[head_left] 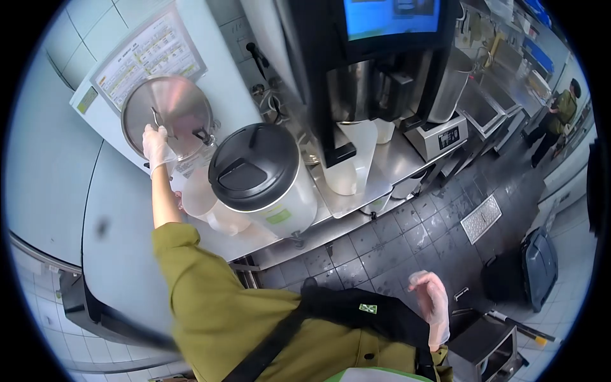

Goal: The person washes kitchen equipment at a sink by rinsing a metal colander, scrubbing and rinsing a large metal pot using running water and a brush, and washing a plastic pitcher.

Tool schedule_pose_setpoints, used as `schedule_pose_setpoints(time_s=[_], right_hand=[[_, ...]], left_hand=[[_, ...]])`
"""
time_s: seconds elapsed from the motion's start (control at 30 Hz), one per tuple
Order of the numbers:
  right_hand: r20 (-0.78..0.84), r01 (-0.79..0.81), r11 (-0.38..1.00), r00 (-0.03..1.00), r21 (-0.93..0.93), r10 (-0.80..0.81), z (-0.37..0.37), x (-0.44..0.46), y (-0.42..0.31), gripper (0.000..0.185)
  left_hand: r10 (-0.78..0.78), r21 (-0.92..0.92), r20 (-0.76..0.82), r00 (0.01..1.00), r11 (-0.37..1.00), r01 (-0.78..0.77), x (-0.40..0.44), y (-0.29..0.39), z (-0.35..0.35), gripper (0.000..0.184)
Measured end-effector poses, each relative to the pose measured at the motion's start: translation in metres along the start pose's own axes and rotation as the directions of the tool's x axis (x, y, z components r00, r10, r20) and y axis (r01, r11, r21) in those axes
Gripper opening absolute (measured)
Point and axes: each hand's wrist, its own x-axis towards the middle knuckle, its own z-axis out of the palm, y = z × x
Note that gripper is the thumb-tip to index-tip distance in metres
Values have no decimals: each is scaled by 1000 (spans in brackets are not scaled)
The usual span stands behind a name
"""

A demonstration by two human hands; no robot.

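My left hand (157, 145), in a clear glove, is closed on the handle of a round steel lid (178, 108) at the upper left. Beside the lid stands a white container with a black lid (254, 167). Translucent plastic jugs (226, 218) are below my left hand, partly behind the container. At the lower right, my right hand (431, 299), also gloved, hangs over the floor with curled fingers; whether it holds anything cannot be made out.
A black machine with a blue screen (392, 18) rises above the steel counter (398, 156). A scale (439, 139) carries a steel container. Another person (563, 114) stands far right. A dark bin (538, 267) and a floor drain (482, 219) are at right.
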Motion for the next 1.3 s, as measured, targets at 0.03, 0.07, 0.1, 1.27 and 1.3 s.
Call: schedule_pose_setpoints(time_s=[0.03, 0.07, 0.1, 1.27, 1.3], right_hand=[[-22, 10, 1000, 1000, 4, -10, -12, -2, -6, 31], [-49, 21, 1000, 999, 5, -21, -22, -2, -12, 31], [-33, -13, 1000, 999, 4, 13, -30, 1, -19, 31], [-504, 35, 974, 851, -223, -146, -519, 176, -241, 33], [-477, -5, 968, 871, -250, -119, -527, 202, -249, 32]], left_hand=[[-1, 46, -42, 999, 999, 3, -2, 0, 0, 48], [56, 33, -85, 995, 998, -53, -3, -2, -4, 50], [118, 13, -126, 985, 993, -117, -5, -5, -6, 52], [141, -694, 99, 985, 719, -33, -341, 659, 178, 42], [103, -611, 101, 990, 791, -20, -324, 662, 192, 40]])
